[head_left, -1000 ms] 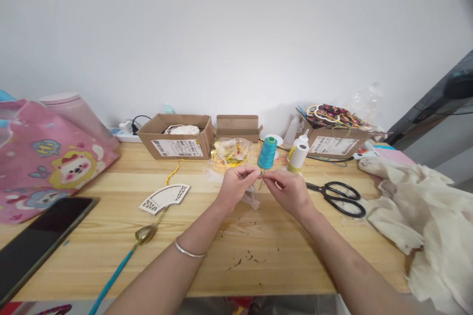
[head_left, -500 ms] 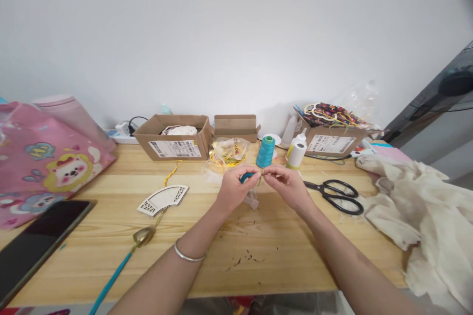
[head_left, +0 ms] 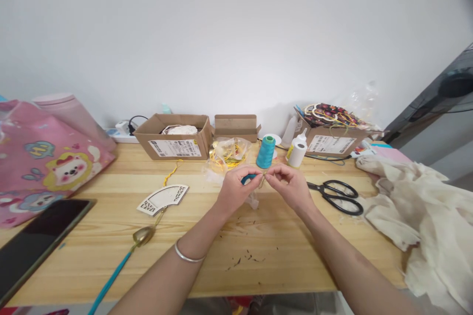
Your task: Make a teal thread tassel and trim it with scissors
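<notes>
My left hand (head_left: 236,188) and my right hand (head_left: 287,184) meet over the middle of the wooden table (head_left: 295,261), fingertips pinched together on a thin yellowish cord (head_left: 262,182). Something teal (head_left: 248,177), perhaps a thread bundle, shows between my left thumb and fingers; most of it is hidden. Just behind my hands stands a teal thread cone (head_left: 266,152). To the left lies a fan-shaped wooden piece (head_left: 162,199) with a yellow cord, joined to a gold-capped teal tassel (head_left: 114,275).
Black scissors (head_left: 338,197) lie right of my hand, beside crumpled cream cloth (head_left: 436,226). Behind are glue bottles (head_left: 296,151), a bag of yellow cords (head_left: 229,153), and cardboard boxes (head_left: 173,148). A phone (head_left: 40,241) and pink bag (head_left: 55,167) sit at left.
My fingertips have shifted very slightly, and the right fingers arch a little more. Both hands keep their pinch on the cord; the things on the table are unmoved.
</notes>
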`<state>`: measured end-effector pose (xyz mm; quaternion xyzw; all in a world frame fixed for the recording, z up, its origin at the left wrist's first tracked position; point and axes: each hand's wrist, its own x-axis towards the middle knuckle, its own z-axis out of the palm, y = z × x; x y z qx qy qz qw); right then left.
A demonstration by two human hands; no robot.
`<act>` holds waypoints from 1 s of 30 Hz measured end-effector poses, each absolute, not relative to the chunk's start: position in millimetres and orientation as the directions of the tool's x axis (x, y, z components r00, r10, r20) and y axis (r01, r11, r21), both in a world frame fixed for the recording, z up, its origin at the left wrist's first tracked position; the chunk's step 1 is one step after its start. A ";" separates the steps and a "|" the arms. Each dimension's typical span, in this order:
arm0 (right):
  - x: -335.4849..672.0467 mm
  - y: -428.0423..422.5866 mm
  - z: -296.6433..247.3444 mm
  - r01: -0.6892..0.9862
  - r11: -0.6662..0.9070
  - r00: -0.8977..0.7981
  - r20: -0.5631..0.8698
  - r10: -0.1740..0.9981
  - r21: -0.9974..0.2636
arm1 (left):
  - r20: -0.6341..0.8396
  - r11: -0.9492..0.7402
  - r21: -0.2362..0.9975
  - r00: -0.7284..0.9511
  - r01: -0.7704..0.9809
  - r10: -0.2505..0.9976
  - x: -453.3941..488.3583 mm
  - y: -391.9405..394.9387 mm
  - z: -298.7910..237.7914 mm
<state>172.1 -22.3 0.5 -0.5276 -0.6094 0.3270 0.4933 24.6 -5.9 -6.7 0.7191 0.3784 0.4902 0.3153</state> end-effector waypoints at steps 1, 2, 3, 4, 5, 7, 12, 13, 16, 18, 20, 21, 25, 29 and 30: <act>172.4 -21.9 -0.4 0.290 0.213 0.040 0.234 0.971 -0.933 | 0.462 -0.511 0.828 0.234 0.230 0.855 24.9 -5.9 -6.8; 172.8 -21.5 -1.4 0.260 0.199 0.032 0.215 0.976 -0.945 | 0.450 -0.498 0.839 0.235 0.220 0.862 25.3 -5.9 -7.0; 173.2 -21.1 -2.3 0.232 0.190 0.025 0.201 0.979 -0.954 | 0.428 -0.475 0.857 0.234 0.202 0.873 25.7 -5.8 -7.4; 173.6 -20.8 -3.0 0.209 0.185 0.018 0.193 0.981 -0.960 | 0.399 -0.441 0.880 0.232 0.176 0.887 26.0 -5.5 -7.8; 174.0 -20.5 -3.4 0.193 0.182 0.016 0.188 0.982 -0.964 | 0.363 -0.401 0.905 0.231 0.144 0.902 26.4 -5.3 -8.2; 174.5 -20.2 -3.3 0.178 0.173 0.020 0.180 0.984 -0.969 | 0.289 -0.314 0.947 0.237 0.073 0.928 26.8 -4.6 -8.9; 174.2 -20.4 -0.1 0.182 0.158 0.043 0.168 0.985 -0.971 | 0.135 -0.126 0.991 0.273 -0.051 0.952 26.4 -4.3 -8.6; 174.2 -20.4 0.4 0.186 0.161 0.046 0.172 0.984 -0.969 | 0.114 -0.100 0.993 0.275 -0.063 0.955 26.3 -4.4 -8.4; 174.5 -20.6 1.0 0.212 0.177 0.043 0.190 0.981 -0.961 | 0.084 -0.062 0.994 0.278 -0.086 0.957 26.1 -4.6 -8.4; 174.6 -20.9 1.3 0.252 0.193 0.038 0.209 0.977 -0.948 | 0.085 -0.057 0.993 0.291 -0.102 0.953 26.2 -4.4 -8.9; 174.4 -21.3 2.0 0.295 0.215 0.040 0.237 0.971 -0.931 | 0.093 -0.060 0.991 0.301 -0.117 0.949 26.5 -4.0 -9.4; 174.2 -21.4 2.4 0.311 0.227 0.042 0.252 0.967 -0.923 | 0.094 -0.061 0.991 0.304 -0.117 0.948 26.7 -3.8 -9.6; 174.2 -20.7 2.6 0.332 0.248 0.051 0.280 0.959 -0.910 | 0.072 -0.049 0.995 0.290 -0.086 0.954 26.7 -3.3 -9.0; 176.6 -18.4 0.7 0.261 0.200 0.053 0.221 0.974 -0.944 | 0.041 -0.016 0.996 0.291 -0.088 0.956 25.9 -3.4 -8.7; 177.3 -17.8 0.5 0.230 0.194 0.062 0.213 0.975 -0.954 | 0.037 -0.010 0.996 0.291 -0.094 0.956 25.7 -3.4 -8.9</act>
